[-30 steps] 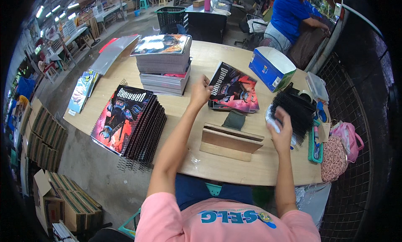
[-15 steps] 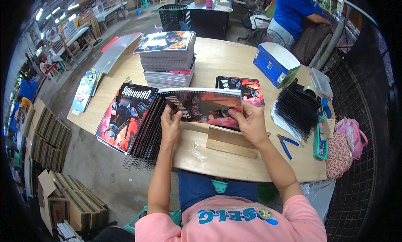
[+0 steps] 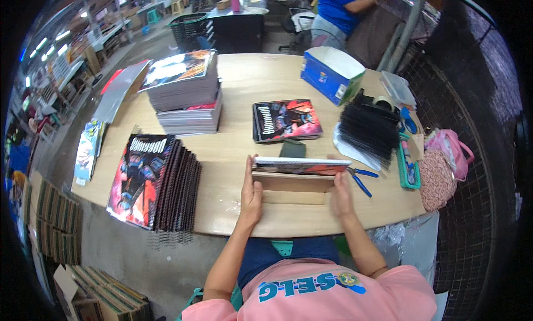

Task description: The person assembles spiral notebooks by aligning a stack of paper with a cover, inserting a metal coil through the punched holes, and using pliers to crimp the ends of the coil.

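Note:
Between my hands a notebook (image 3: 311, 167) with a dark red cover stands on its long edge, its white page edge upward, against a wooden stand (image 3: 294, 183). My left hand (image 3: 252, 196) grips its left end, thumb toward me. At the right end my right hand (image 3: 341, 196) holds it, slightly blurred, some fingers hidden behind. Beyond it lies a small pile of matching notebooks (image 3: 288, 120), with a dark green block (image 3: 293, 148) just in front. Blue-handled pliers (image 3: 362, 182) rest right of my right hand.
Overlapping coil-bound notebooks (image 3: 150, 179) lie at left, near tall book stacks (image 3: 186, 88). To the right are black plastic coils (image 3: 369, 133), a blue box (image 3: 333, 77), a green basket (image 3: 410, 171) and a patterned pouch (image 3: 436, 179). Beyond the table stands a person in blue (image 3: 338, 13).
The notebook has come down from a tilted, raised hold to upright at the wooden stand. Both hands moved nearer me, now at its ends. The view has shifted, and the dark green block is uncovered.

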### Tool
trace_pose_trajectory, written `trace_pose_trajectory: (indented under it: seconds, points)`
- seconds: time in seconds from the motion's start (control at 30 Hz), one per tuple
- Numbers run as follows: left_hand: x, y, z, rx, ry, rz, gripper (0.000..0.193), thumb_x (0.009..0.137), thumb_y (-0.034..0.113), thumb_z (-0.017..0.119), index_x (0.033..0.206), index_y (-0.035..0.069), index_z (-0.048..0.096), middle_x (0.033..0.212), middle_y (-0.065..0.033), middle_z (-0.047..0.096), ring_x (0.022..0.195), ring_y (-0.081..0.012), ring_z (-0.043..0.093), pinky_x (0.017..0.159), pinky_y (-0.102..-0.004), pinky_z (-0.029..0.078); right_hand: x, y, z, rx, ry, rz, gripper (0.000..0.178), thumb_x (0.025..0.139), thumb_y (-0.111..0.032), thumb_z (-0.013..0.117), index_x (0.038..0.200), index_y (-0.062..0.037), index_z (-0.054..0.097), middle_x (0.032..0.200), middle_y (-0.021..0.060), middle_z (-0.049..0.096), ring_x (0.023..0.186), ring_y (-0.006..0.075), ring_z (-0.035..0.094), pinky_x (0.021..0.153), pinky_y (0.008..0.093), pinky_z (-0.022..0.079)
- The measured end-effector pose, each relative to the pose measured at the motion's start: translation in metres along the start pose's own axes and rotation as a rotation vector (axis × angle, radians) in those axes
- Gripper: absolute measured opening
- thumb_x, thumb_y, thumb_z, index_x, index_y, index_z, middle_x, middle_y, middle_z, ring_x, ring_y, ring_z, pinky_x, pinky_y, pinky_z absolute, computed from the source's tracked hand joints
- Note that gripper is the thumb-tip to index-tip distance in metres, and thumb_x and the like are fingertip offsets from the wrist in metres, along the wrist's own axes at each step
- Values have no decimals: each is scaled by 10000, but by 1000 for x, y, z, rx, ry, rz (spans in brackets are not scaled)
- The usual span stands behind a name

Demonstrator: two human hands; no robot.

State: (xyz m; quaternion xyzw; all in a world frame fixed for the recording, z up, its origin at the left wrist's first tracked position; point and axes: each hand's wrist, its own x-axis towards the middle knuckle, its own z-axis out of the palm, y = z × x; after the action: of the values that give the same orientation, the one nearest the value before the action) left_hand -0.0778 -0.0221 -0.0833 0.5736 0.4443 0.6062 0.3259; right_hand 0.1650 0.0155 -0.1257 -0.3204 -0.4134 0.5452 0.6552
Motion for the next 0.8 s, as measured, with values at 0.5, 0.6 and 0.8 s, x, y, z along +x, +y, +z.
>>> trace_pose_trajectory:
  seconds: [0.5,0.6,0.8]
  points:
    - [27,91,66,904,-75,485,475,815,208,690,1273,141,586,1410,-125,417,1303,-312,388,1114,-503,203,125,-36,-69,-1904,-120,-394,232,768,-163,707,952,-47,626,1062,128,508,1037,308,489,820,469,407]
    - [38,92,79,873,-135,478,427,812,172,681,1232,138,613,1203,-80,572,1143,-262,521,1076,-496,267,120,-43,-74,-1833,-98,-254,282,762,-185,717,980,-47,605,1077,128,506,1040,309,488,819,471,401]
    - [44,73,84,772,-228,486,299,766,74,666,1063,105,681,853,-44,635,811,-227,598,837,-394,436,114,-39,-89,-1830,-113,-330,290,772,-200,718,972,-35,591,1072,126,510,1034,309,492,809,465,414]
